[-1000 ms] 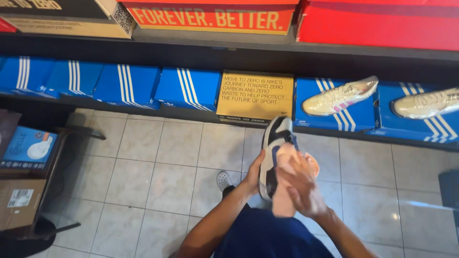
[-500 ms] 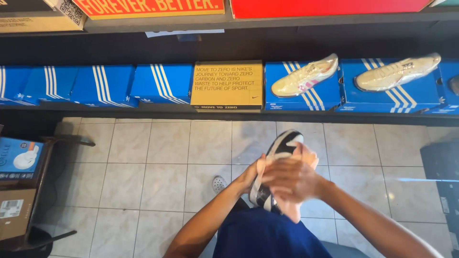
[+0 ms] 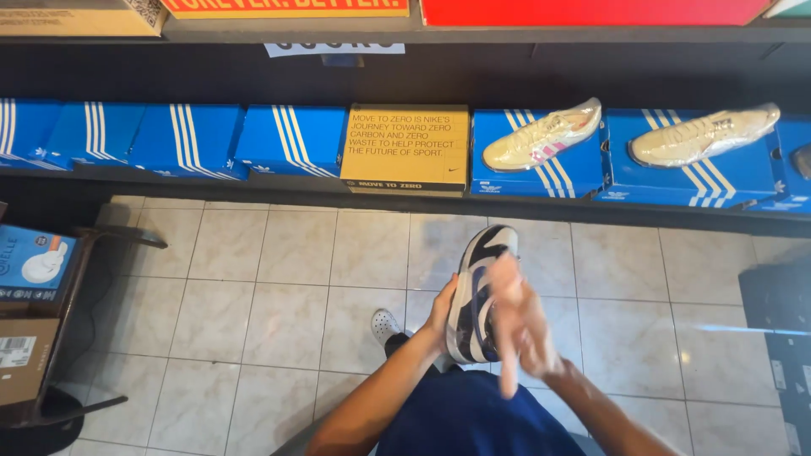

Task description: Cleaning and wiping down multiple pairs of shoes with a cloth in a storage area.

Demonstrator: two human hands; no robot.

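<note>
- We hold a navy-and-white low sneaker [image 3: 475,295] upright, toe up and heel down, in front of our chest over the pale tiled floor [image 3: 253,279]; that pose turns its side and sole edge towards us.
- Left hand [image 3: 441,308] cups the shoe's left flank from behind, with its fingers wrapped around the far side and mostly hidden. Judged as the steadying grip, so the shoe stays put.
- Right hand [image 3: 525,325] lies against the shoe's right flank. It is motion-blurred, so we cannot tell whether its fingers are spread or pressed together, nor whether they hold anything.
- The blur on the right hand alone suggests it is moving along the shoe while the left one braces it.
- On the far shelf [image 3: 405,203], blue striped shoe boxes [image 3: 279,139] stand in a leaning row, with one tan cardboard box [image 3: 407,148] with dark lettering between them.
- To the far right, two cream sneakers in clear wrap [image 3: 547,135] [image 3: 705,133] lie on top of blue boxes, apparently display samples set above their stock.
- A higher shelf carries red and orange boxes [image 3: 591,10], cut off by the top edge.
- At left, a dark metal rack [image 3: 76,279] holds a blue box with a white item pictured [image 3: 34,263] and a brown carton [image 3: 21,359].
- Below the shoe, a white perforated clog [image 3: 385,324] is on our foot, on the tiles.
</note>
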